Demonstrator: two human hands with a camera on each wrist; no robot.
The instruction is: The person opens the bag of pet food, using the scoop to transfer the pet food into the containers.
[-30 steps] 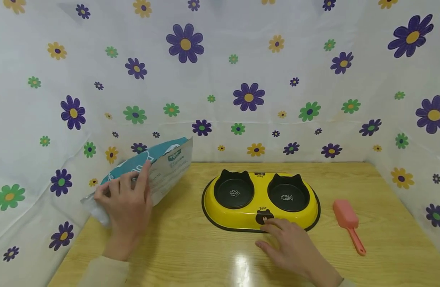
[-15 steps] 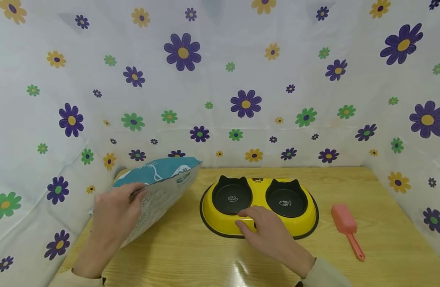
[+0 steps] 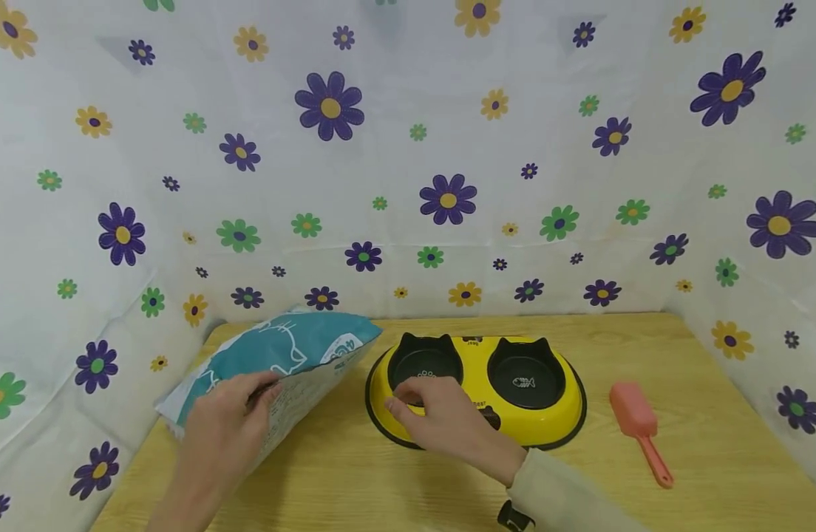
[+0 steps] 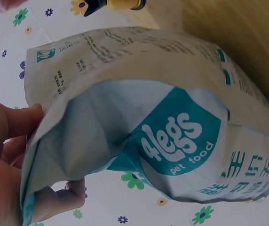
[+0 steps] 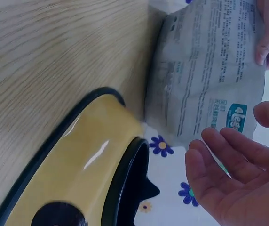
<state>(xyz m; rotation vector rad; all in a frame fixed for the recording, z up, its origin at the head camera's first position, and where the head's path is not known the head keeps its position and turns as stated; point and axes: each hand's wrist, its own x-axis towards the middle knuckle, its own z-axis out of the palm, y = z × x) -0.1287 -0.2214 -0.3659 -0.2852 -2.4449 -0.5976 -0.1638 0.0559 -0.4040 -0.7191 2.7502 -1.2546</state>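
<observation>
A teal and white pet food bag [image 3: 295,343] leans at the left, its printed back facing the bowls. My left hand [image 3: 225,421] pinches the bag's near edge between thumb and fingers; in the left wrist view that hand [image 4: 12,165] holds one side of the bag's folded end [image 4: 101,106]. Over the left part of a yellow double pet bowl [image 3: 541,428] hovers my right hand [image 3: 444,417], fingers loosely bent and holding nothing. It partly covers the left black dish [image 3: 424,355]. In the right wrist view the right hand's fingers [image 5: 238,141] overlap the bag's printed back [image 5: 195,70].
A pink scoop [image 3: 634,410] lies on the wooden table [image 3: 714,414] right of the bowl. The right black dish [image 3: 526,380] shows a fish drawing. White flowered cloth [image 3: 395,148] surrounds the table at the back and sides.
My right hand has moved left from the bowl's front middle toward the bag. My left hand has shifted to pinch the bag's edge, and the bag lies lower, showing more teal.
</observation>
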